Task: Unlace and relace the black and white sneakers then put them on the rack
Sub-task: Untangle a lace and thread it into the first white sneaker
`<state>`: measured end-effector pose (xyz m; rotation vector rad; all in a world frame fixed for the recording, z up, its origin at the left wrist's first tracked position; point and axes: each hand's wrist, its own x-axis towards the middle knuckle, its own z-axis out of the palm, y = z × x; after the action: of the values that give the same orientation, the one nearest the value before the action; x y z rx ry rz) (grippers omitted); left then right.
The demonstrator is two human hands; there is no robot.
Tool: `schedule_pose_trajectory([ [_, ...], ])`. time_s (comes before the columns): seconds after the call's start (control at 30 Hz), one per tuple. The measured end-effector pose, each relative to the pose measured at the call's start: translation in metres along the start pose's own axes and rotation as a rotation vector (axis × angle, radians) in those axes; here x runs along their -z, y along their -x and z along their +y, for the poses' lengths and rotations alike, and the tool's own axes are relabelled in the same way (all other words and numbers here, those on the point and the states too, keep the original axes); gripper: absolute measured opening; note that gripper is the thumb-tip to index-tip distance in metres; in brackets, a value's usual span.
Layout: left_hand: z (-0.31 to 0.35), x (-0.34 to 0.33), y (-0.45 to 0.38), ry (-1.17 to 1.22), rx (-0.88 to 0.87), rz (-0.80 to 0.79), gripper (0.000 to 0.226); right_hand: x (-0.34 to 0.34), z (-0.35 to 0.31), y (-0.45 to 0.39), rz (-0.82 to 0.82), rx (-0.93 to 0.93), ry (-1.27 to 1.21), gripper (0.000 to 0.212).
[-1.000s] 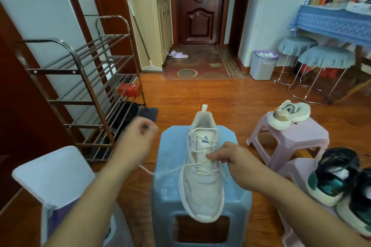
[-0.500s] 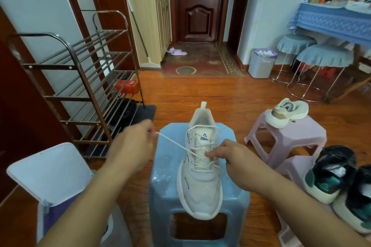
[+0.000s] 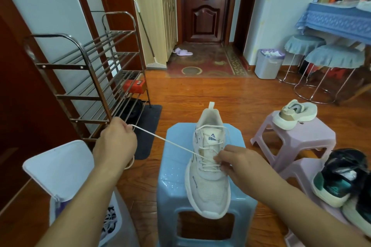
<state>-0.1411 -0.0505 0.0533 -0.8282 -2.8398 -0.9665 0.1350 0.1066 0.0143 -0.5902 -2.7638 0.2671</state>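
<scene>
While the white sneaker (image 3: 208,168) lies on the blue stool (image 3: 202,192) at centre frame, toe toward the camera and hanging a bit over the near edge, both hands work its lace (image 3: 166,141). Left hand (image 3: 115,145), at 9 o'clock of the sneaker, fingers curled round the lace end, lace running taut from the fist down to the eyelets. Right hand (image 3: 239,163), at 3 o'clock of the sneaker, pinches the crossed laces at mid-shoe with thumb and fingertips.

Head view, rest of scene: metal rack (image 3: 88,78) at 10 o'clock against the wall, a red box (image 3: 134,85) on a lower shelf, dark shoes on the bottom shelf. Cream sneaker (image 3: 295,114) on a pink stool (image 3: 297,142) at 2 o'clock. Black-and-teal sneakers (image 3: 339,178) at 4 o'clock on another pink stool, at frame edge. White bin (image 3: 60,168) with open lid at 8 o'clock, under the left forearm; something black and white inside, cannot tell what. Grey wastebasket (image 3: 268,64) and two covered round stools (image 3: 321,52) at 1 o'clock. Dark door (image 3: 203,4) at 12 o'clock, slippers (image 3: 182,52) on the mat before it.
</scene>
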Motion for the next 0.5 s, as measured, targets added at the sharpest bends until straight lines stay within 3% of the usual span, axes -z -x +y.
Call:
schedule_pose_trajectory([
  [0.17,-0.005,-0.007,-0.001,0.002,-0.012,-0.155,0.017,-0.002,0.002,0.006,0.037,0.095,0.089,0.021],
  [0.3,-0.02,0.001,-0.01,-0.189,0.033,-0.209,0.014,-0.001,0.002,0.009,0.051,-0.005,0.048,0.034],
  [0.37,-0.026,0.004,-0.013,-0.266,0.094,-0.318,0.013,0.003,0.001,0.007,0.027,-0.08,-0.049,0.041],
  [0.5,-0.014,0.001,-0.001,-0.147,0.042,-0.472,0.021,0.01,0.0,0.0,-0.012,-0.18,-0.18,0.04],
])
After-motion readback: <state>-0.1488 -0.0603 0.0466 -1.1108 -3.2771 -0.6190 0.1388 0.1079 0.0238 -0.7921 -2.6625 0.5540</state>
